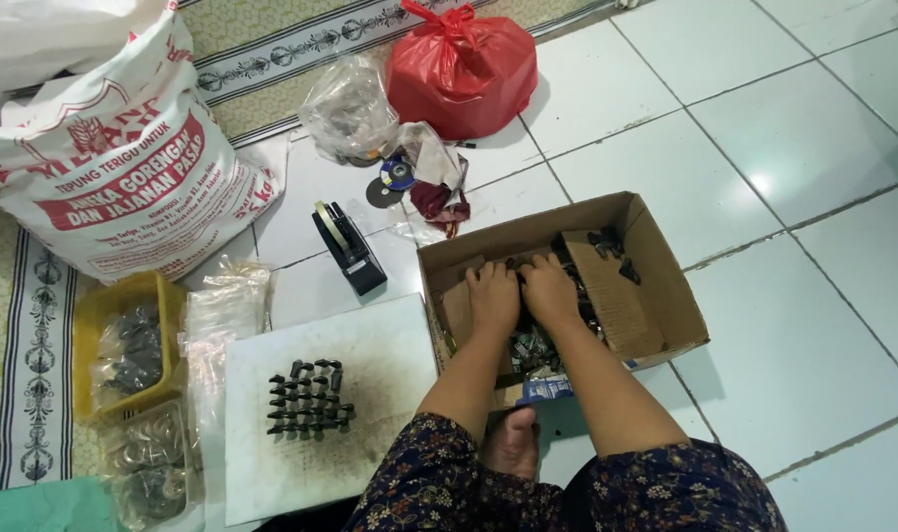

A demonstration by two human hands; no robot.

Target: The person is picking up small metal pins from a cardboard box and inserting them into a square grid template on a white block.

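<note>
Both of my hands reach into an open cardboard box (666,296) on the tiled floor. My left hand (492,294) and my right hand (547,288) lie side by side, palms down, fingers curled into a pile of small dark metal parts (534,347) inside the box. Whether either hand holds a part is hidden by the fingers. To the left of the box, a white board (390,345) carries several small dark parts (309,398) laid out in neat rows.
A black tape dispenser (348,246) stands behind the board. A yellow tub (87,325) and clear bags of parts (152,463) lie at the left. A large printed sack (114,167), a red plastic bag (461,71), a clear bag (349,106) and grinding discs (390,181) sit farther back.
</note>
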